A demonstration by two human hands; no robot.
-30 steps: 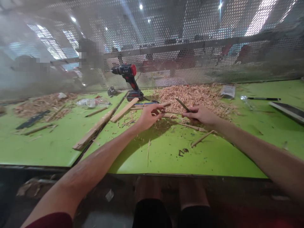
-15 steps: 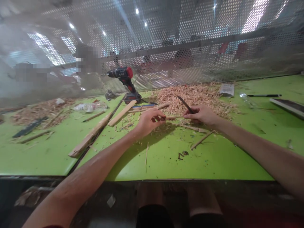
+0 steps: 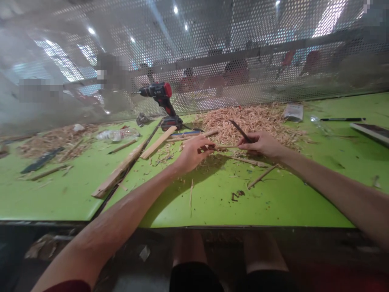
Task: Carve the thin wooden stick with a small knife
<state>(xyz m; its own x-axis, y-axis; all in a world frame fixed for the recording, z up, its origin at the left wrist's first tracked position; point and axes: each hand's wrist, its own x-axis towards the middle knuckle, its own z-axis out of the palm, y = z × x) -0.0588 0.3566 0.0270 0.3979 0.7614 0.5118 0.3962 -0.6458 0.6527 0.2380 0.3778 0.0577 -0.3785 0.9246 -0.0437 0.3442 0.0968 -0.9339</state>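
My left hand (image 3: 196, 152) pinches one end of a thin wooden stick (image 3: 225, 147) just above the green table. At the other end of the stick is my right hand (image 3: 259, 144), closed round a dark, narrow knife (image 3: 240, 130) that points up and to the left. The right fingertips meet the stick's end, and their exact contact is hidden. Another thin wooden strip (image 3: 249, 161) lies just below the hands. Closer to me, a short stick (image 3: 263, 176) rests at a slant beside small dark scraps (image 3: 238, 196).
Behind my hands spreads a heap of wood shavings (image 3: 258, 117) against a perforated screen (image 3: 200, 61). A cordless drill (image 3: 162, 103) stands upright left of it. Wooden strips (image 3: 121, 172) lie along the table's seam. A plastic bottle (image 3: 117, 134) and a black pen (image 3: 343, 119) are farther out.
The view has shifted slightly, so the table contents appear a little higher and to the right. Both hands keep nearly the same hold on the stick and knife.
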